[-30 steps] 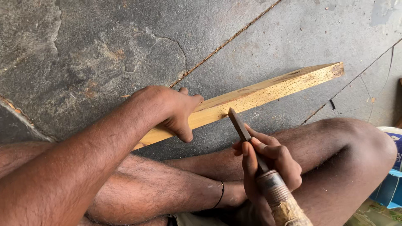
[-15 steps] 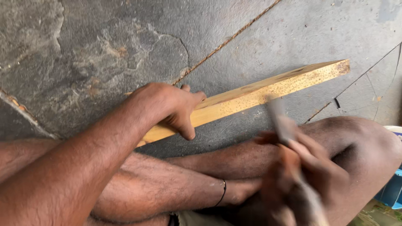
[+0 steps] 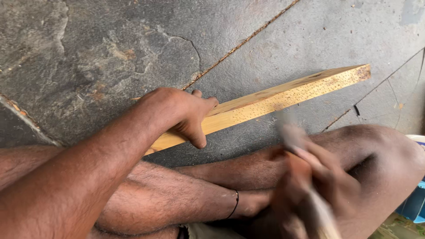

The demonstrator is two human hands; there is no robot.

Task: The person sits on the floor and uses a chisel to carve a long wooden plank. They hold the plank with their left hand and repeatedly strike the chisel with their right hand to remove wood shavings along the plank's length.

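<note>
The wooden strip (image 3: 274, 99) lies on the stone floor (image 3: 110, 48), clamped under the left hand (image 3: 179, 113) fingers. The right hand (image 3: 310, 181), blurred, grips a handled tool (image 3: 321, 212) beside them; a stray swing could catch the left thumb

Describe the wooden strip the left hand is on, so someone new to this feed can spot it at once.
Start at the grey, cracked stone floor filling the upper view. Lying across it on a slant, from the left hand up toward the right edge, is the wooden strip. It is the only pale yellow, straight-edged thing there, speckled with rows of tiny dark dots.
</note>
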